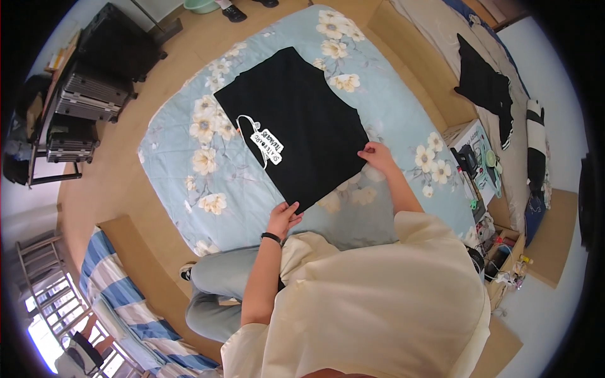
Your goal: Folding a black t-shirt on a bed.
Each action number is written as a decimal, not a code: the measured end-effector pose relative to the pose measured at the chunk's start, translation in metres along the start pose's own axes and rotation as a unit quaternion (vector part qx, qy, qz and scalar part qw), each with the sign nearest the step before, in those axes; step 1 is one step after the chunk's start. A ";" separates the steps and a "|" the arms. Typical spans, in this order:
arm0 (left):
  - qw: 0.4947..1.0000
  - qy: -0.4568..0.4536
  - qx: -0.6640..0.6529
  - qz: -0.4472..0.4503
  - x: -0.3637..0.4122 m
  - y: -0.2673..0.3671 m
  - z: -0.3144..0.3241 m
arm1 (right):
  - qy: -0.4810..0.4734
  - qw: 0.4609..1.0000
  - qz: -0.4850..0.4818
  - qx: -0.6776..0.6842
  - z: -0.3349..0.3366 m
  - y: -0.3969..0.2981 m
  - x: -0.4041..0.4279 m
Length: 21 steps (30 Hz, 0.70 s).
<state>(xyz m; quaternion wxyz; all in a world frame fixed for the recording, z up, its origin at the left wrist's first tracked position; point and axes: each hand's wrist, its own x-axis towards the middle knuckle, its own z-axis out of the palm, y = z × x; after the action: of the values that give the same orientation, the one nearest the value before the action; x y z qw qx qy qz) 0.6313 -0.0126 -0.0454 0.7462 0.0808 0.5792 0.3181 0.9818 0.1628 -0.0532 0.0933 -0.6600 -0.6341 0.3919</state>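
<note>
A black garment, which looks folded, lies flat on a bed with a light blue floral cover. At its left edge is a white print bearing writing, with white curved lines beside it. My left hand, with a black band on the wrist, pinches the garment's near left corner between thumb and fingers. On the near right side, my right hand grips the garment's edge with curled fingers. Between the two hands the near edge runs fairly straight.
Dark suitcases stand along the left wall. A second bed on the right holds another black garment. A box with small items stands near my right side. Another person's shoe shows at the top, near a green basin.
</note>
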 end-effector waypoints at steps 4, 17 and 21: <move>1.000 0.004 -0.018 0.001 -0.004 -0.003 0.000 | -0.072 0.926 0.254 0.271 -0.014 -0.038 -0.012; 0.998 0.006 0.058 -0.007 -0.004 -0.017 -0.001 | -0.001 0.913 0.135 0.385 -0.026 -0.041 -0.016; 0.998 0.020 0.060 0.019 -0.007 -0.019 0.003 | 0.041 0.940 0.111 0.320 -0.012 0.000 -0.012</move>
<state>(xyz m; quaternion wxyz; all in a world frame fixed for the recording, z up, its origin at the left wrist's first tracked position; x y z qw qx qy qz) 0.6405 -0.0306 -0.0474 0.7222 0.1296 0.6104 0.2984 0.9906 0.1558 -0.0406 0.2810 -0.6772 -0.3937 0.5545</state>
